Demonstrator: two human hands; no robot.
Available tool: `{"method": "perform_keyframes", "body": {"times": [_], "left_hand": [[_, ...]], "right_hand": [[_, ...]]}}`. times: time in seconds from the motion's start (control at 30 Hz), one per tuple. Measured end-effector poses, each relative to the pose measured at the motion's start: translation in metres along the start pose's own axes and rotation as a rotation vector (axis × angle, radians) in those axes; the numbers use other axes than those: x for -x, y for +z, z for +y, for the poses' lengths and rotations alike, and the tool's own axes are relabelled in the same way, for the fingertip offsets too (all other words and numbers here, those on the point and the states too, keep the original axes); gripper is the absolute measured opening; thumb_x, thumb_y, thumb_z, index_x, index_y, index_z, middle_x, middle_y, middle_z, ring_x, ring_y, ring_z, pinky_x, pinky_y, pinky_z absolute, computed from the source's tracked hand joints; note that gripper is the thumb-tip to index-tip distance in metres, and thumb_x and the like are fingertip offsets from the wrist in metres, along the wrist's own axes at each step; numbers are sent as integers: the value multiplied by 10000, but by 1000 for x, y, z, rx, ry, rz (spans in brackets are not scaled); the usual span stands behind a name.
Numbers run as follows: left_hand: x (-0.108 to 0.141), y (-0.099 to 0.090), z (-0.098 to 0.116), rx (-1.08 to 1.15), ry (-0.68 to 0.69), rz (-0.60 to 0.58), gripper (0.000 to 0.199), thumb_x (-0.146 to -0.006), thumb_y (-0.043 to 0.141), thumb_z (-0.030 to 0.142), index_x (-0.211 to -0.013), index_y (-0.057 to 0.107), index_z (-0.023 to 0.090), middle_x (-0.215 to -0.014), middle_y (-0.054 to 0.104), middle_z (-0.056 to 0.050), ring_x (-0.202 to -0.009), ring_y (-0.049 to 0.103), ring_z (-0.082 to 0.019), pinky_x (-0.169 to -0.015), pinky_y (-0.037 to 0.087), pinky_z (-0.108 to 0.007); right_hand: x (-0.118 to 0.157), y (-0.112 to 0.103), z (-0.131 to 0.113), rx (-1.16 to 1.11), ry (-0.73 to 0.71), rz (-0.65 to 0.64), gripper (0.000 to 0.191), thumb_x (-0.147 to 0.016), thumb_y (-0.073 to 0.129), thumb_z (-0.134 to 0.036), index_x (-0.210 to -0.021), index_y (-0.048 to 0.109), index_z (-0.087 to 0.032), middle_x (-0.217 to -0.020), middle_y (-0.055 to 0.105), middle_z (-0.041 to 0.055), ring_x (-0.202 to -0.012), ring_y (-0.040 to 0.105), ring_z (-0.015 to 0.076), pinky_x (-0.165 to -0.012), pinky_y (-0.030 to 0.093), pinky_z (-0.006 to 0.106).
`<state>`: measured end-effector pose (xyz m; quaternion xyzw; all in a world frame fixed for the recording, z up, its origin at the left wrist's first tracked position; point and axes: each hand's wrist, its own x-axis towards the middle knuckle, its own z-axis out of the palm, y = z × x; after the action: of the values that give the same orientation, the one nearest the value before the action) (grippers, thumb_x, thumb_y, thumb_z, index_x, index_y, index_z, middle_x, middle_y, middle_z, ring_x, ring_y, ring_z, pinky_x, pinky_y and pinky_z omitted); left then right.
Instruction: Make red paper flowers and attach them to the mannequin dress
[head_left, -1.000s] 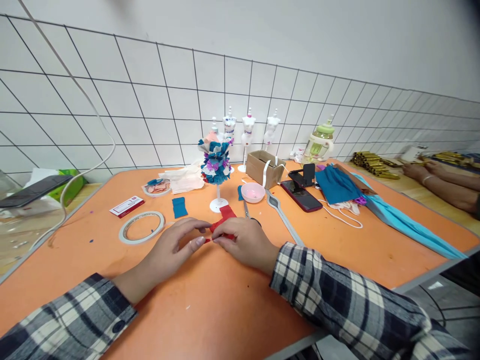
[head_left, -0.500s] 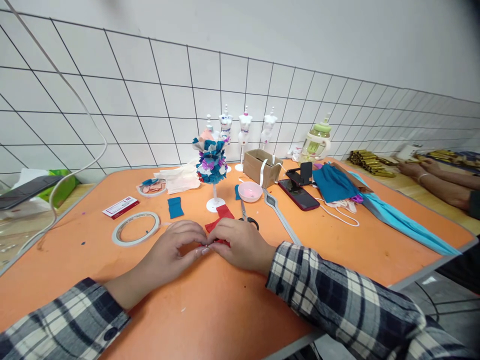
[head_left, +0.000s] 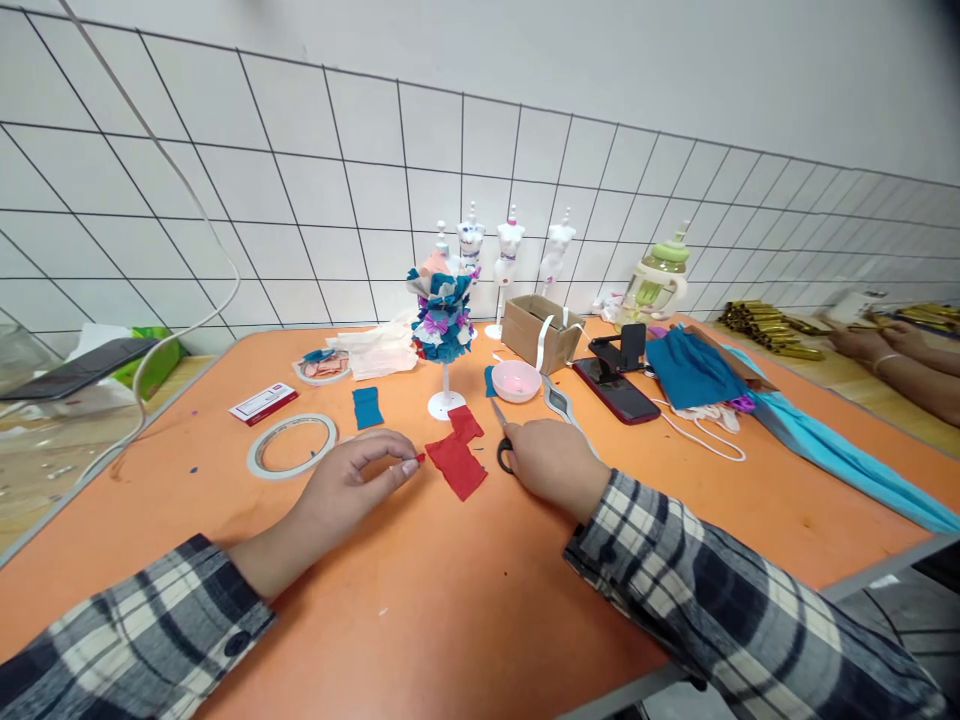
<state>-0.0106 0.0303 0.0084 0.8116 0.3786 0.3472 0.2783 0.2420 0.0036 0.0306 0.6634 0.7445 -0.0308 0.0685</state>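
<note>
Between thumb and forefinger, my left hand [head_left: 356, 475] pinches a small red scrap [head_left: 420, 458], probably crepe paper. My right hand [head_left: 555, 462] is closed over the handles of a pair of scissors [head_left: 505, 452], which lie on the table with blades toward the back. Two overlapping red pieces [head_left: 459, 470] rest between my hands. Behind them stands a small dress form [head_left: 441, 320] covered in blue, purple and white ruffles, on a round white base. A blue piece [head_left: 367, 408] lies to its left. Close to the scissors' tips is a pink bowl [head_left: 516, 382].
Double-sided tape [head_left: 291, 447] and a red-white box [head_left: 264, 403] lie left. A cardboard box [head_left: 541, 332], white mannequins [head_left: 510, 245], a phone [head_left: 619, 392], blue cloth [head_left: 694, 372] and a bottle [head_left: 660, 280] stand or lie behind and right. Another person's hands [head_left: 870, 345] are far right.
My right hand has left the red material and moved right onto the scissors. My left hand has come away with the small scrap, leaving the red pieces uncovered. The view has shifted slightly.
</note>
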Motion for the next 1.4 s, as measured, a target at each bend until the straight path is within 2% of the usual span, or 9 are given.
{"method": "perform_keyframes", "body": {"times": [0.13,0.3,0.5,0.6,0.73,0.9,1.0,1.1,1.4], "left_hand": [[0,-1,0,22,-46,1,233,-860,598,426,-762,665,226,-875,723,-30,-837,652,-216,-782,508,-309],[2,-1,-2,151,-137,45,233,-834,633,442,-782,673,219,-845,705,-32,-801,634,-211,-750,495,-307],[3,1,-11,393,-266,146,193,-783,693,418,-807,678,226,-853,694,-31,-850,634,-222,-760,500,-331],[3,2,-16,422,-287,170,214,-780,698,430,-814,671,220,-858,684,-38,-874,626,-226,-777,500,-341],[4,2,-19,432,-304,201,212,-771,721,433,-814,679,230,-858,678,-16,-870,611,-206,-781,484,-311],[4,2,-17,477,-319,174,182,-760,747,419,-802,701,248,-851,685,8,-876,605,-189,-785,458,-288],[5,4,-13,511,-325,164,164,-753,756,396,-786,704,244,-839,679,6,-852,598,-184,-775,450,-293],[5,7,-6,627,-350,183,145,-733,766,360,-766,706,233,-807,670,-1,-816,592,-177,-761,454,-299],[7,11,1,758,-388,151,152,-721,779,336,-782,720,210,-784,676,-13,-786,595,-171,-745,457,-291]], "right_hand": [[7,-3,7,21,48,-31,236,-913,483,-133,-1071,653,-92,-954,712,212,-909,710,318,-684,505,354],[4,2,16,-3,36,5,211,-879,555,-258,-1000,662,-123,-1007,704,188,-949,689,312,-682,494,330],[0,2,21,-182,-55,185,357,-888,503,-236,-1231,564,-160,-1007,722,119,-882,676,249,-661,423,295],[0,3,24,-218,-161,130,276,-868,527,-222,-1124,629,-223,-1023,727,68,-884,667,211,-647,384,269],[2,4,23,-181,-104,85,212,-857,597,-367,-1004,690,-245,-935,736,54,-845,661,223,-578,330,268],[0,6,19,-297,-100,161,215,-896,553,-316,-1046,682,-232,-927,726,54,-823,639,199,-605,340,260],[0,8,12,-538,-242,201,279,-885,584,-268,-1157,623,-222,-945,708,28,-816,629,167,-626,358,237],[8,8,0,-680,-351,143,346,-811,705,-390,-1099,615,-220,-870,682,-3,-733,604,149,-603,359,228],[25,10,-19,-632,-398,63,324,-779,709,-510,-901,610,-226,-765,643,-24,-654,550,130,-550,299,231]]}}
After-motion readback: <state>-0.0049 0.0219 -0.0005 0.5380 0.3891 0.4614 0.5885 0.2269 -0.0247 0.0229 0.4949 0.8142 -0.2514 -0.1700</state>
